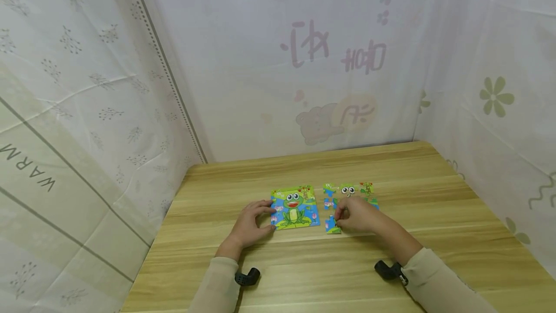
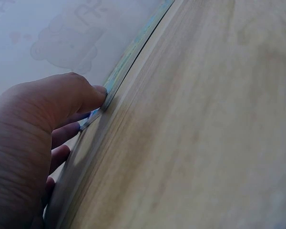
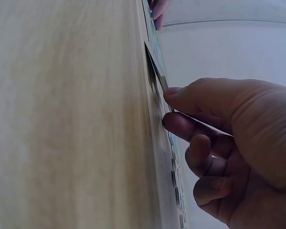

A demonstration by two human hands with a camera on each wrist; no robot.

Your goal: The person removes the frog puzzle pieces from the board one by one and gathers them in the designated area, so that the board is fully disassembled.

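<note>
A frog jigsaw puzzle (image 1: 299,195), all in one square, lies flat on the table. My left hand (image 1: 248,224) rests at its left edge, fingers spread and thumb by the near corner; the left wrist view shows the thumb (image 2: 93,95) touching that corner. To the right lie separate frog puzzle pieces (image 1: 348,190), spaced apart, some hidden under my right hand (image 1: 359,214). Between thumb and index finger that hand pinches a blue and green puzzle piece (image 1: 331,226). In the right wrist view the piece (image 3: 158,71) is tilted, its pinched side raised off the wood.
The wooden table (image 1: 304,274) ends at a patterned curtain (image 1: 260,86) behind and on both sides. Each wrist wears a black camera mount, the left one (image 1: 247,277) and the right one (image 1: 391,271) both close above the table.
</note>
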